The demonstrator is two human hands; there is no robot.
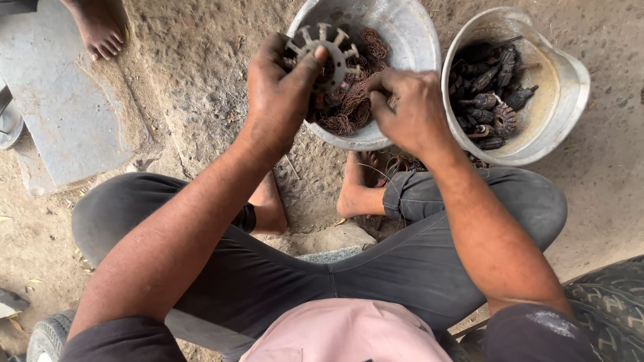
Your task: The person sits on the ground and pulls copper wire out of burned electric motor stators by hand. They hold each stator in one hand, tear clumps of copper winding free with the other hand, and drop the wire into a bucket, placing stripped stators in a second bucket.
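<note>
I see my left hand (278, 94) holding a round metal core with teeth (327, 55) above the grey bowl (409, 33), its fingers (305, 67) pressed around the core with the thumb lying across its face. My right hand (409, 110) is just beside it over the near rim of the same bowl, fingers curled together and pinching at the tangle of copper wire (355, 100) in the bowl, though I cannot tell how much wire it holds. A second metal pot (563, 87) full of dark stripped cores (486, 94) stands touching the bowl on the right, both on the dirt floor (194, 80), and another person's bare foot (100, 27) rests on a stone slab (60, 114) near the far left corner.
</note>
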